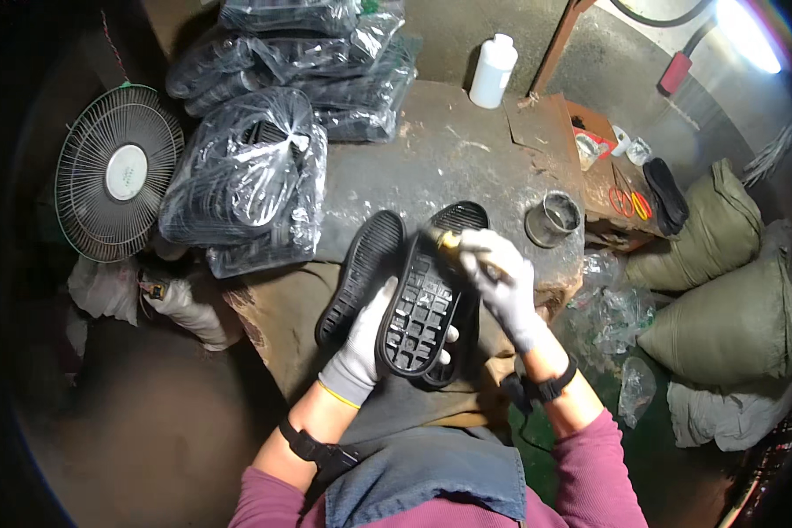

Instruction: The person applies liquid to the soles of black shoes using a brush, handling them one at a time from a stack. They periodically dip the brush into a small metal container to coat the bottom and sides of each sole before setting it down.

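Note:
My left hand, in a white glove with a yellow-edged cuff, grips a black shoe sole from below and the side. The sole's open face, with its grid of square hollows, is turned up and shows wet-looking glints. In my gloved right hand is a brush with a yellowish handle; its blurred head is at the sole's upper part. Another black sole lies partly hidden beneath the held one. A further black sole rests to the left, leaning over the table's near edge.
Plastic-wrapped bundles of soles are stacked at the table's left. Right of my hands stands a round metal can; a white bottle is farther back. A fan stands left. Scissors and green sacks are right.

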Motion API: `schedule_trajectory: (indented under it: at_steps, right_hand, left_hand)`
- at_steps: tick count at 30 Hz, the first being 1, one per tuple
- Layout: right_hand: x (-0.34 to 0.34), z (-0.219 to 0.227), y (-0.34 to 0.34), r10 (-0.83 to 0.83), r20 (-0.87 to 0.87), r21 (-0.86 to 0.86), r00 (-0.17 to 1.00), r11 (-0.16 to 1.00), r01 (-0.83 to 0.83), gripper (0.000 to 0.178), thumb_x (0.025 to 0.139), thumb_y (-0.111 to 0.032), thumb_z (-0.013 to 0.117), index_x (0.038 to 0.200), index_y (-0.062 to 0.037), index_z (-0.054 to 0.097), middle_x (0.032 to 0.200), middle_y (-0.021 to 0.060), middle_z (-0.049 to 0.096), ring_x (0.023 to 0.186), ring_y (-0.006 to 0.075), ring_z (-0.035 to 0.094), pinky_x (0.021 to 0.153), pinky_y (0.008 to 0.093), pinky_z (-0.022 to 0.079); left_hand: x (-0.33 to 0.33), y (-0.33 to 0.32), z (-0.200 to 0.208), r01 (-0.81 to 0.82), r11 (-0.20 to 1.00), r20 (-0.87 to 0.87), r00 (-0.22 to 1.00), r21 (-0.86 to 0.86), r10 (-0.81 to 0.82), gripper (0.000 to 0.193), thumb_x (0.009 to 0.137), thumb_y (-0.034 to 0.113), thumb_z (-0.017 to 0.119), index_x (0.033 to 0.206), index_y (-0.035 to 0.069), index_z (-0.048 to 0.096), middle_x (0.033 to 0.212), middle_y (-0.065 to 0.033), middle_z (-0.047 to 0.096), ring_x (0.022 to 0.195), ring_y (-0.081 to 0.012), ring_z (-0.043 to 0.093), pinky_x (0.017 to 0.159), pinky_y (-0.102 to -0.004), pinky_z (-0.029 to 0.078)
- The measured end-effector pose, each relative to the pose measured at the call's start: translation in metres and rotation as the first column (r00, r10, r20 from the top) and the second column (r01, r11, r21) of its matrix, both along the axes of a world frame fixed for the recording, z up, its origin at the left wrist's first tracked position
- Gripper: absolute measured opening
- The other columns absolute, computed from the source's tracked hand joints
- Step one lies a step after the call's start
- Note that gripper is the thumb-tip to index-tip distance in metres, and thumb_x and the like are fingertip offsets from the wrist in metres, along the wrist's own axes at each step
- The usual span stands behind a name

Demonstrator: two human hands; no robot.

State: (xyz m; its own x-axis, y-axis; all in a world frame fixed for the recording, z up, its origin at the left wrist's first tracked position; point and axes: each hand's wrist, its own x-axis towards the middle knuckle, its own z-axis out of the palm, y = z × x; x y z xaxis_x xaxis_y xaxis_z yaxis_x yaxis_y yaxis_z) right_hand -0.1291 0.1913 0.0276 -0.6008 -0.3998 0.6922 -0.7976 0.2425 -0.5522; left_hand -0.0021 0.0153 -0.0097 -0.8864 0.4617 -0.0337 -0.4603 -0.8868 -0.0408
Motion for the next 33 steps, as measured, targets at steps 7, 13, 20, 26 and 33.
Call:
schedule_trajectory:
  at_steps: [7, 13, 20, 26, 33]
  right_hand:
    - [-0.047, -0.004, 0.026, 0.108, 0.361, -0.307, 0.926, 0.952, 0.009, 0.011, 0.088, -0.002, 0.07, 0.098, 0.0005, 0.07, 0.102, 0.0081, 0.071, 0.096, 0.0164, 0.066, 0.085, 0.0269, 0.051]
    - [-0.003, 0.001, -0.006, 0.262, 0.212, -0.166, 0.941, 0.959, -0.229, 0.015, 0.08, -0.004, 0.076, 0.095, -0.0044, 0.073, 0.101, 0.0092, 0.074, 0.101, 0.0236, 0.068, 0.092, 0.0354, 0.052]
    - [0.04, 0.016, -0.004, 0.311, 0.06, 0.052, 0.948, 0.948, -0.314, 0.024, 0.078, -0.011, 0.077, 0.102, -0.0104, 0.072, 0.109, 0.0082, 0.071, 0.105, 0.0299, 0.065, 0.094, 0.0414, 0.051]
    - [0.074, 0.029, 0.002, 0.483, 0.108, 0.177, 0.869, 0.851, -0.495, 0.025, 0.077, -0.012, 0.078, 0.1, -0.0112, 0.07, 0.11, 0.0084, 0.07, 0.106, 0.0291, 0.065, 0.096, 0.0425, 0.05]
    - [0.072, 0.018, 0.029, 0.503, 0.278, 0.095, 0.818, 0.833, -0.545, 0.013, 0.08, -0.011, 0.076, 0.091, -0.0082, 0.069, 0.107, 0.006, 0.071, 0.107, 0.0256, 0.066, 0.097, 0.042, 0.049]
  left_hand:
    - [-0.004, 0.004, 0.006, -0.003, 1.0, -0.053, 0.999, 0.02, 0.004, 0.066, 0.103, 0.048, 0.035, 0.152, 0.004, 0.029, 0.151, -0.0225, 0.039, 0.117, -0.0546, 0.054, 0.089, -0.0719, 0.047]
    - [-0.004, 0.007, 0.004, -0.068, 0.998, -0.094, 0.993, -0.011, 0.066, 0.058, 0.104, 0.047, 0.031, 0.141, 0.005, 0.045, 0.134, -0.0227, 0.056, 0.113, -0.052, 0.058, 0.086, -0.0707, 0.049]
    - [-0.015, 0.006, -0.008, -0.258, 0.959, -0.009, 0.965, 0.116, 0.261, 0.052, 0.105, 0.04, 0.029, 0.132, 0.003, 0.053, 0.124, -0.0161, 0.064, 0.106, -0.0325, 0.063, 0.098, -0.0465, 0.049]
    - [-0.014, -0.024, -0.02, -0.241, 0.97, -0.095, 0.967, -0.038, 0.237, 0.073, 0.101, 0.054, 0.034, 0.149, 0.0, 0.033, 0.145, -0.0238, 0.045, 0.119, -0.0452, 0.055, 0.094, -0.0595, 0.05]
    - [0.0, -0.048, 0.009, -0.35, 0.899, -0.241, 0.926, -0.264, 0.29, 0.07, 0.1, 0.05, 0.047, 0.141, -0.007, 0.042, 0.13, -0.0289, 0.057, 0.116, -0.0404, 0.06, 0.098, -0.0523, 0.051]
